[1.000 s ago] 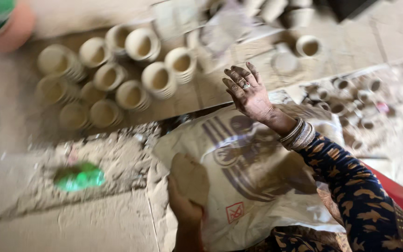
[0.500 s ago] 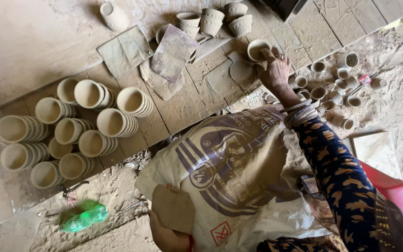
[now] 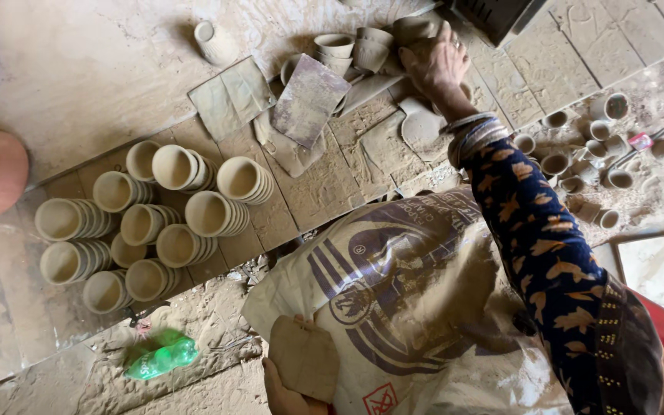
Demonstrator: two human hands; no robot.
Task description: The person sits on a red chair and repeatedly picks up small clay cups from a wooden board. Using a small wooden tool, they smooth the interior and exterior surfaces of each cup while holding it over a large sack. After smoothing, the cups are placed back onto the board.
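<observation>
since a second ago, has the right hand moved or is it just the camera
Yes. The right hand has reached out from above the printed sack, across the boards to the loose clay cups at the far edge.

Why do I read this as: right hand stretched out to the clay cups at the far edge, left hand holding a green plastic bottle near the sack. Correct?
One slip. In the head view the left hand holds a flat brown clay-coloured slab, not the bottle; the green plastic bottle lies on the ground, apart from it. The right hand does reach the clay cups beyond the sack.
</observation>
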